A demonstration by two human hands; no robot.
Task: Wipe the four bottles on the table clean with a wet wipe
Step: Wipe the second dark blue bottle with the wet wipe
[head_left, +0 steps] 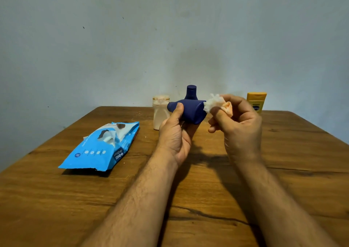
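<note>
My left hand (174, 133) grips a dark blue bottle (190, 110) held sideways above the table, its base pointing right. My right hand (238, 122) pinches a crumpled white wet wipe (213, 102) just beside the bottle's base. Behind them a second dark blue bottle (191, 92) stands upright, mostly hidden. A cream bottle (160, 110) stands at its left. A yellow bottle (256, 100) stands at the right, partly behind my right hand.
A blue pack of wet wipes (100, 148) lies on the left of the wooden table (56, 199), with a wipe poking out of its opening. A pale wall rises close behind the table's far edge.
</note>
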